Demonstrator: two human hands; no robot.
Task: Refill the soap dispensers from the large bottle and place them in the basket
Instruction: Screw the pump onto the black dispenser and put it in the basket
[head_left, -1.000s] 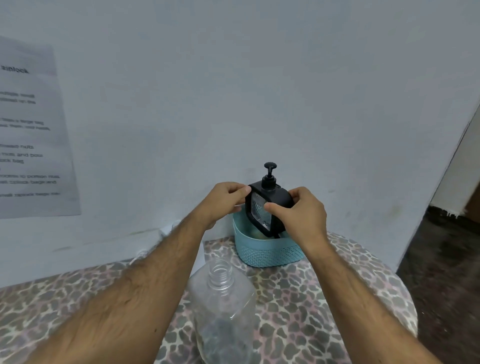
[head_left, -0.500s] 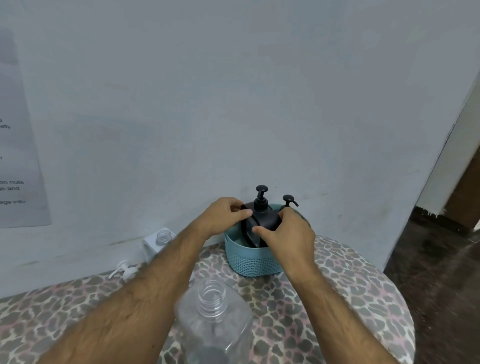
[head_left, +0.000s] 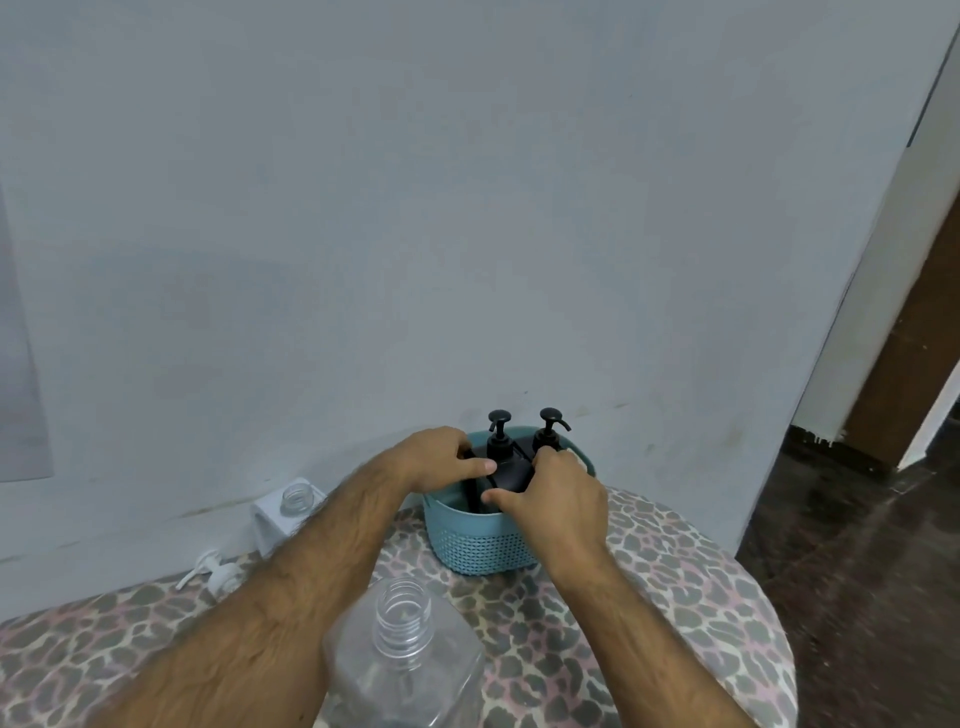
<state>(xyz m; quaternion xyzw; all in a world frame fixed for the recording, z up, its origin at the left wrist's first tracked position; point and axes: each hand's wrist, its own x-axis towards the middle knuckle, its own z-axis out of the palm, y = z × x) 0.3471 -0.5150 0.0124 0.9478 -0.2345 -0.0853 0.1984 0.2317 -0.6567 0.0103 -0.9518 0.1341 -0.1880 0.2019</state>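
Both hands are seating a black soap dispenser (head_left: 503, 475) into the teal basket (head_left: 480, 545), which stands just right of the frame's centre against the wall. The left hand (head_left: 439, 460) pinches the dispenser's left shoulder and the right hand (head_left: 558, 496) grips its right side and front, so each grip is clamped on that same bottle. A second black dispenser (head_left: 545, 441) is already in the basket, touching or just beside the first on its right; only its pump and shoulder show.

To do this step well, I judge the bottle should go straight down with the pump upright, its base flat on the basket floor, without knocking its neighbour. Let go only once it stands by itself, and draw the fingers up clear of both pumps.

The dispenser is square-shouldered, matte black, with a slim pump head pointing up. How full it is cannot be seen.

Low in the frame stands the large clear bottle (head_left: 410, 670), uncapped, on the leopard-print desk (head_left: 675, 623). At left, near the wall, a white dispenser (head_left: 288, 512) sits open with its white pump (head_left: 213, 569) lying beside it, seemingly not yet done.
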